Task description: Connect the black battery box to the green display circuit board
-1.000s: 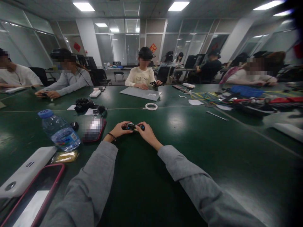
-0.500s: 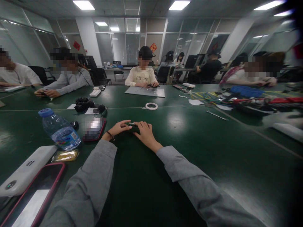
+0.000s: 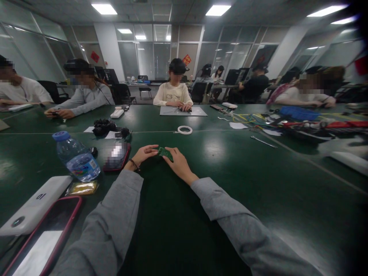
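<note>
Head view, and here we are: the bare right hand (image 3: 178, 163) has a small green rectangular circuit board (image 3: 166, 153) pinched between thumb and fingers, tilted above the glossy dark-green table (image 3: 244, 184). The bare left hand (image 3: 143, 154) comes in from the other side — fingers stretched, thumb below, tips at the board's left end; whether they actually grip it, I cannot tell. Just left of that wrist lies a red-edged phone (image 3: 116, 158), with a clear plastic blue-capped bottle (image 3: 82, 165) beyond it. Ahead of the board sits a white ring-shaped coil (image 3: 184, 133) — and off right, a slim silver metal wrench (image 3: 263, 142).
</note>
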### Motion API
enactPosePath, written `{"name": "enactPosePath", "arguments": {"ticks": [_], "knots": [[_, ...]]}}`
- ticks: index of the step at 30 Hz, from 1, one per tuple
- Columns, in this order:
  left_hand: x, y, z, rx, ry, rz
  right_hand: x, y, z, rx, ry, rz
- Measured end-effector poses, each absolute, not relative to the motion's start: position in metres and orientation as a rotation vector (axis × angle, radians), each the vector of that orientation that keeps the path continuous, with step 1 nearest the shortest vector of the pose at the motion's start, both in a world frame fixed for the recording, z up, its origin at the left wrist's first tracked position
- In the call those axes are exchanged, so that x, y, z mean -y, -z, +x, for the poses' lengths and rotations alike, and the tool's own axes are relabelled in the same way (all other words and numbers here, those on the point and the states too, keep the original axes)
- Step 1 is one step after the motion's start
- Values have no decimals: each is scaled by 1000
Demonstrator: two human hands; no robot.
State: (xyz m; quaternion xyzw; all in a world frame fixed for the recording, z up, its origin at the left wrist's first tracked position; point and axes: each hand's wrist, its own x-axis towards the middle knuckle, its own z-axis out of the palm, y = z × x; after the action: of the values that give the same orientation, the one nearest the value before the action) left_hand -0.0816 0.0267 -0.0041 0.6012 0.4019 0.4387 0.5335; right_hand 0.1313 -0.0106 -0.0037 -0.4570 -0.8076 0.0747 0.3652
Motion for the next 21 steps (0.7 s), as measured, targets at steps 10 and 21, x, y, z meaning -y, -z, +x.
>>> {"name": "enactPosePath", "arguments": {"ticks": [10,21], "knots": [[-28,8,-81,-978,-1102,1417,6,11,144,2078,-259,-1162],[-28,8,-80,-996,-1108,1457,73,-12,474,1576,277,-1937]]}}
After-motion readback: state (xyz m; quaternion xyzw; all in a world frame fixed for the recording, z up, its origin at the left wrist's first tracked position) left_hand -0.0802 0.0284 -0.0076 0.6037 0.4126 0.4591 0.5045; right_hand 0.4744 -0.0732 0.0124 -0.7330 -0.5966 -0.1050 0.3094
